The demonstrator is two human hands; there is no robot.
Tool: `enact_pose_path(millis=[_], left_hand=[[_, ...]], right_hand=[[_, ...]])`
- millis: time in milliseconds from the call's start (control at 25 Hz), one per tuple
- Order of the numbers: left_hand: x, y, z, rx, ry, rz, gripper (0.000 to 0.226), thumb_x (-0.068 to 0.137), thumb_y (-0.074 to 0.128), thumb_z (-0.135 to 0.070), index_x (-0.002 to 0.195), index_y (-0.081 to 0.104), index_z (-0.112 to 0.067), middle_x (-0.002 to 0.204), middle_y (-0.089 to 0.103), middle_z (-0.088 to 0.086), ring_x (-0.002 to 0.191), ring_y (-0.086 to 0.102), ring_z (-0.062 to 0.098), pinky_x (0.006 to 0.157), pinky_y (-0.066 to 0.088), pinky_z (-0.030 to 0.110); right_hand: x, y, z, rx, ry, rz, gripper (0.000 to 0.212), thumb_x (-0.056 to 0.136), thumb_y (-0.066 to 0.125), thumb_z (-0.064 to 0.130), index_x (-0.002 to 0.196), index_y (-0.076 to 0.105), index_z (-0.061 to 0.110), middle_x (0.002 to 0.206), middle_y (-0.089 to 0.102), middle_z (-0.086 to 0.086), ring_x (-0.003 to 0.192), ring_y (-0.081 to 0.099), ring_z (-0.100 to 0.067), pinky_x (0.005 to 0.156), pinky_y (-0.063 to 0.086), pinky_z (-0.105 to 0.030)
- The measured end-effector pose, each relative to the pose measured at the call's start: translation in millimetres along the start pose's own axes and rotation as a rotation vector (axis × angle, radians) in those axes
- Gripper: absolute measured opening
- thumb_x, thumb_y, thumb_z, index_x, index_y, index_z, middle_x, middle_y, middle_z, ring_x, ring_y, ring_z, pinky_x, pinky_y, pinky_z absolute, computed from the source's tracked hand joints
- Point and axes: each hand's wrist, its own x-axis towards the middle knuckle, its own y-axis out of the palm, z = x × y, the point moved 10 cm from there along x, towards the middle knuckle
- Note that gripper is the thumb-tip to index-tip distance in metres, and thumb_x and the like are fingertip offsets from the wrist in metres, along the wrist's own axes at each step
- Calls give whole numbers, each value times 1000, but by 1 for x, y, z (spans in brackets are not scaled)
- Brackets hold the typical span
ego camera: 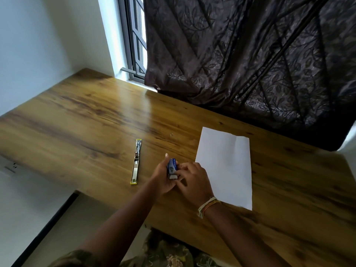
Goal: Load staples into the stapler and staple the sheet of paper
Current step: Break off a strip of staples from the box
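A small blue staple box (pixel 172 166) is held above the wooden desk (pixel 86 116). My left hand (pixel 163 178) grips its side. The fingers of my right hand (pixel 193 180) pinch its near end, where a pale inner tray sticks out. The stapler (pixel 136 161), yellow and metal, lies flat and swung fully open to the left of my hands, untouched. A white sheet of paper (pixel 227 164) lies on the desk just right of my right hand, with a fold line across its far part.
A dark patterned curtain (pixel 250 54) hangs behind the desk's far edge, next to a barred window (pixel 136 39). A tiny bright speck (pixel 171 134) lies on the wood beyond the stapler. The desk's near-left edge drops to the floor.
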Motion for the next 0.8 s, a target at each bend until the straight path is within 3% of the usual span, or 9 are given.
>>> enact_pose_path(millis=[280,400,600,800], left_hand=[[2,-5,-3,-67,54,-33,53,95,39,-58,79,55,-10,63,64,6,51,62,16,48,51,24],[4,-7,-4,-68,63,-36,55,96,34,-59,80,55,-10,73,68,10,59,66,20,57,52,28],[7,-9,-6,-88,77,-53,58,97,29,-60,78,53,-11,82,64,13,59,66,22,54,53,29],[7,-9,-7,-96,81,-59,57,97,32,-58,79,54,-9,77,65,14,67,63,24,67,50,35]], right_hand=[[1,4,2,31,-2,-26,16,83,64,33,94,71,23,108,66,7,100,54,-12,86,47,-28],[-5,2,4,60,-32,-57,12,83,65,31,89,73,23,101,68,8,95,53,-12,82,45,-27],[-8,2,12,79,-109,-60,20,86,59,35,90,74,23,102,69,7,94,55,-14,82,44,-28],[0,-1,9,93,-43,-50,25,89,54,40,92,73,23,97,72,8,90,56,-10,81,39,-23]])
